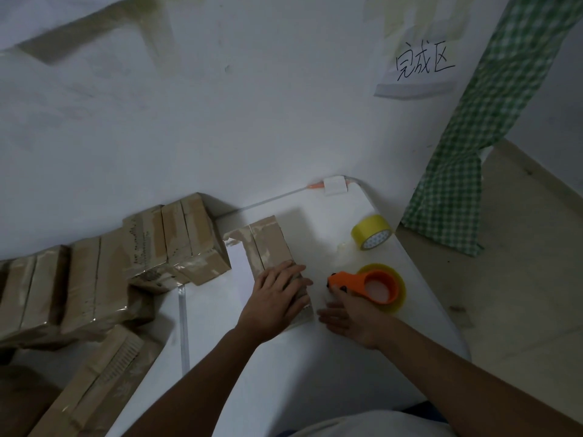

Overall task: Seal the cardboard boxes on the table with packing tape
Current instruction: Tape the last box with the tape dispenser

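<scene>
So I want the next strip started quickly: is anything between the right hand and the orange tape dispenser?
Nothing visible. The right hand lies open on the white table just before the orange tape dispenser, its fingers at the dispenser's nose. The left hand rests on the cardboard box.

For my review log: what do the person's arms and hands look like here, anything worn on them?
Both forearms are bare as far as the frame shows; no sleeves reach the wrists. The left hand and right hand wear no gloves, and no watch, bracelet or ring shows, though the dim picture could hide a thin ring. A light garment shows at the bottom edge.
</scene>
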A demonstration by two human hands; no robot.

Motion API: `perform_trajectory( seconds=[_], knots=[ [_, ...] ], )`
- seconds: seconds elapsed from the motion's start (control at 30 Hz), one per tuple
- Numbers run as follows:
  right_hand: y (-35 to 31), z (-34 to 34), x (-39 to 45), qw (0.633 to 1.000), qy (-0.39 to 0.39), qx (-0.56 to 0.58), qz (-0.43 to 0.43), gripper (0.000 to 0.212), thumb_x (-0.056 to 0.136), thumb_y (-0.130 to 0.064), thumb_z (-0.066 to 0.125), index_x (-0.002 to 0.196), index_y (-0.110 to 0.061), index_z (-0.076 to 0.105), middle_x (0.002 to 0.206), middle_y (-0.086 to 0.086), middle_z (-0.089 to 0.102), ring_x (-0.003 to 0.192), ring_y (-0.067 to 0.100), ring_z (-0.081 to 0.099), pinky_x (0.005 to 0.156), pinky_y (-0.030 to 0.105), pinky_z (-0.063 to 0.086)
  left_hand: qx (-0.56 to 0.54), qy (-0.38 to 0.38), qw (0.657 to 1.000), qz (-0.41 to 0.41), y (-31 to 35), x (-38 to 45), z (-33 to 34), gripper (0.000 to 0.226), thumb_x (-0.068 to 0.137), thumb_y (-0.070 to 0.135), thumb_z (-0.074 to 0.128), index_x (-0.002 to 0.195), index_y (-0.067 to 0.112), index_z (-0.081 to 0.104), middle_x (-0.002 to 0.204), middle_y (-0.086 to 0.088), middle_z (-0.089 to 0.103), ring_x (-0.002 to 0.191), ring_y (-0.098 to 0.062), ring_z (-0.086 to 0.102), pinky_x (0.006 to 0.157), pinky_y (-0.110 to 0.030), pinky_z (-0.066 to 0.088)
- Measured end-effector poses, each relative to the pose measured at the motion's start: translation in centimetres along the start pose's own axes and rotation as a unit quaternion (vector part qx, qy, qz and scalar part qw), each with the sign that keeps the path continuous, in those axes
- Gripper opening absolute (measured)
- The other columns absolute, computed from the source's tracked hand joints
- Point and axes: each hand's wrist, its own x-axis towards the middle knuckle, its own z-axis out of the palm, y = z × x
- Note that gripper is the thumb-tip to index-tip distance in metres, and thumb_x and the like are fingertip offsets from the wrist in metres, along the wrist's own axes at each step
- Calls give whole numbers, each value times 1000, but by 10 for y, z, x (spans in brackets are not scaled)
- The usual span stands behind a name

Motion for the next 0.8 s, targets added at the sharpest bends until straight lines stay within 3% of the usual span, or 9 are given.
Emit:
perform_trajectory(
  seconds=[0.1, 0.2, 0.27, 0.4, 0.53, 0.63, 0.7, 0.8],
  knots=[
    [0, 1, 0, 996, 33, -1, -78, 20, 96, -26, 60, 96, -7, 65, 83, 7, 69, 74, 17, 64, 69, 27, 51, -36, 21, 999, -13, 1, 1, -5, 40, 104, 43, 33, 131, 24, 57, 143, 3, 50, 140, -16, 38, 112, -43, 33],
    [3, 4, -2, 984, 78, -40, -156, 12, 95, -15, 60, 87, -7, 63, 75, 7, 63, 68, 14, 57, 64, 24, 45, -22, 46, 999, -18, 1, -5, -4, 39, 106, 31, 33, 134, 20, 57, 142, 2, 54, 140, -13, 41, 113, -41, 36],
    [5, 5, -4, 978, 90, -52, -181, 12, 96, -14, 59, 85, -8, 62, 75, 7, 62, 68, 14, 56, 64, 23, 44, -28, 32, 999, -28, 0, -12, 1, 41, 108, 29, 33, 145, 20, 48, 152, 3, 44, 146, -11, 30, 120, -38, 26],
    [7, 6, -5, 989, 55, -2, -138, 15, 93, -19, 64, 97, -5, 67, 78, 4, 64, 75, 15, 61, 69, 26, 47, -43, -2, 998, -38, -3, -16, 7, 48, 108, 38, 24, 153, 23, 33, 161, 8, 26, 151, -4, 10, 124, -30, 7],
    [7, 5, -3, 988, 40, -6, -150, 13, 91, -15, 66, 97, -4, 68, 77, 4, 63, 75, 14, 58, 69, 25, 47, -25, -3, 999, -32, -5, -17, 9, 53, 106, 47, 28, 154, 22, 32, 161, 8, 25, 151, -6, 8, 124, -35, 12],
    [8, 2, -4, 961, 69, -92, -251, 7, 93, -14, 63, 90, -10, 67, 76, 1, 62, 73, 10, 55, 67, 21, 45, 4, -2, 1000, -22, -5, -18, 12, 57, 105, 50, 33, 154, 21, 33, 161, 5, 26, 152, -11, 12, 123, -39, 17],
    [12, 2, -4, 934, 93, -125, -321, 6, 93, -13, 64, 87, -11, 66, 72, -4, 62, 66, -1, 55, 61, 13, 43, 29, -1, 999, -16, -6, -18, 13, 59, 104, 52, 33, 153, 19, 33, 161, 3, 28, 151, -14, 15, 123, -40, 20],
    [18, 3, -2, 919, 117, -121, -356, 6, 92, -13, 64, 87, -11, 67, 72, -5, 64, 63, -6, 56, 59, 10, 43, 61, 5, 998, -9, -6, -18, 16, 61, 104, 53, 30, 153, 17, 34, 160, 1, 31, 150, -17, 19, 121, -41, 23]
  ],
)
